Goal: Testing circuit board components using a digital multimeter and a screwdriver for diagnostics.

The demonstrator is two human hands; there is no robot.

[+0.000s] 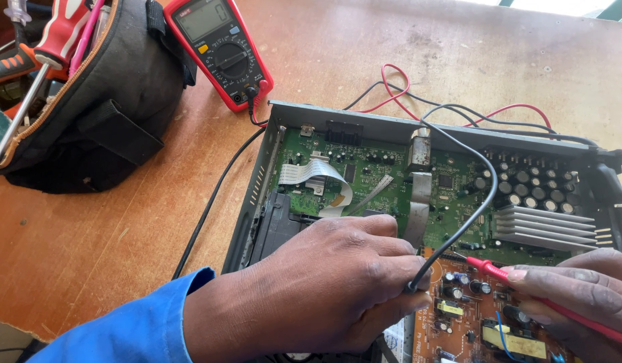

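My left hand (324, 289) grips the black test probe, whose black lead (482, 202) loops up over the opened electronic device (270, 144). My right hand (586, 296) pinches the red test probe (489, 267), its tip resting on the orange-brown circuit board (472, 323) among small capacitors. A green circuit board (381, 175) with a white ribbon cable (317, 171) lies further back inside the chassis. Both leads run to a red multimeter (220, 47) at the back.
A black tool bag (102, 101) with screwdrivers stands at the left on the wooden table (89, 235). A ribbed metal heatsink (549, 225) and several black capacitors (532, 185) fill the device's right side. Red and black wires (398, 91) trail behind the chassis.
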